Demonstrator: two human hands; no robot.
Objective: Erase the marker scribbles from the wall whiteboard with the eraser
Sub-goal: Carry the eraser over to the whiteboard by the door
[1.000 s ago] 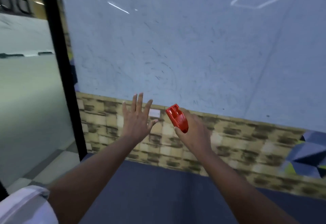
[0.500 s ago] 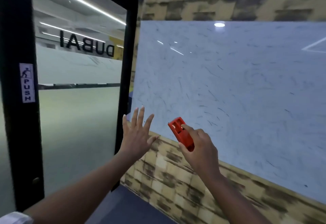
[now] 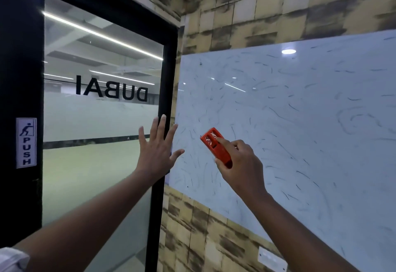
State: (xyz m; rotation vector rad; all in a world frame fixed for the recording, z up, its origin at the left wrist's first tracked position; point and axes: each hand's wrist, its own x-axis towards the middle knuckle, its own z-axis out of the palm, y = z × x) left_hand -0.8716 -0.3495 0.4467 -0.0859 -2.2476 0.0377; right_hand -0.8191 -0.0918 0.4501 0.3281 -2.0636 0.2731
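Both hands have risen to the whiteboard [image 3: 300,121]: right hand [image 3: 240,164] gripping the red eraser [image 3: 216,145], left hand [image 3: 157,149] spread flat, wiping about to begin.

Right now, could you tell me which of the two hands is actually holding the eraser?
The right hand holds the red eraser, its fingers curled around it near the whiteboard. The left hand is open and empty, its fingers spread by the door frame.

I see a black-framed glass door [image 3: 100,121] with a white PUSH sticker [image 3: 26,142], beside tan block-patterned wall tiles [image 3: 246,8].
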